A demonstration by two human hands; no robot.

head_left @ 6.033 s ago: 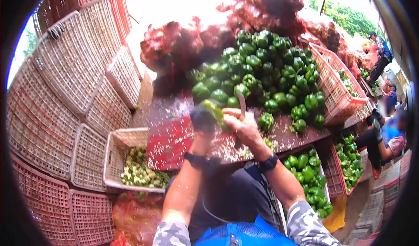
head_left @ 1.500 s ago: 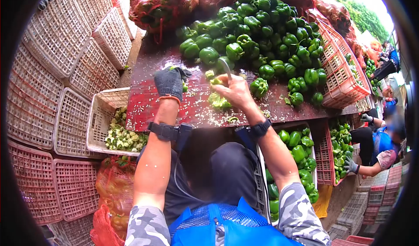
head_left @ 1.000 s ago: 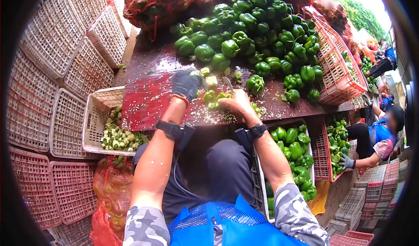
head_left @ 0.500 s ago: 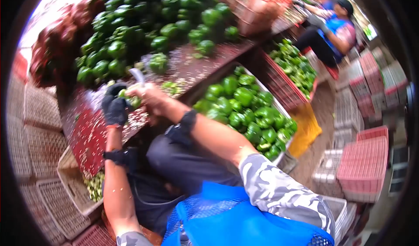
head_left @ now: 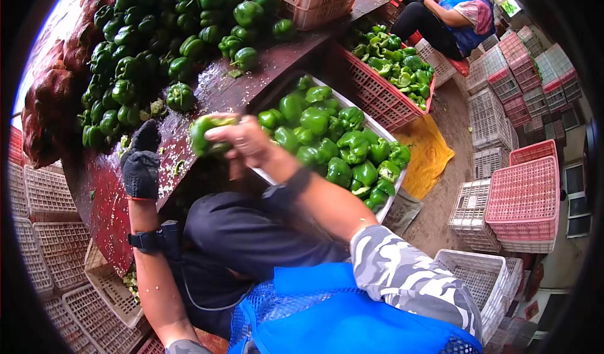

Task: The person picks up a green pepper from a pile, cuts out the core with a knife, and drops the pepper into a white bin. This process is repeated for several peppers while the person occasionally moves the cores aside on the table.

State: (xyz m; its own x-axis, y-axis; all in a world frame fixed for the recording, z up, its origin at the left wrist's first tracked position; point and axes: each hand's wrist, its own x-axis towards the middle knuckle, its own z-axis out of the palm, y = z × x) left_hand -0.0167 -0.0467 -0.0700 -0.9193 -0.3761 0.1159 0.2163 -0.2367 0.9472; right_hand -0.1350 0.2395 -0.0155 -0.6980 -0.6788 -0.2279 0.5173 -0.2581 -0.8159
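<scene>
My right hand (head_left: 246, 141), bare and slightly blurred, grips a green bell pepper (head_left: 202, 136) over the table edge, close to the white crate of whole green peppers (head_left: 316, 121). My left hand (head_left: 142, 160), in a dark knit glove, is held above the seed-strewn table (head_left: 126, 206) with its fingers apart and nothing visible in them. One green pepper (head_left: 180, 97) lies apart on the table beyond my hands, near the big pile of green peppers (head_left: 128, 68). No knife shows now.
A red crate of cut peppers (head_left: 385, 96) stands beyond the white one, near a yellow sack (head_left: 430, 156). A basket with scraps (head_left: 116, 285) sits below the table at left. Stacked crates (head_left: 523, 193) line both sides. Another person (head_left: 462, 17) sits at upper right.
My hands were together over the table, a pale blade showing by the right one. The right has since moved off toward the white crate with a pepper; the left has opened.
</scene>
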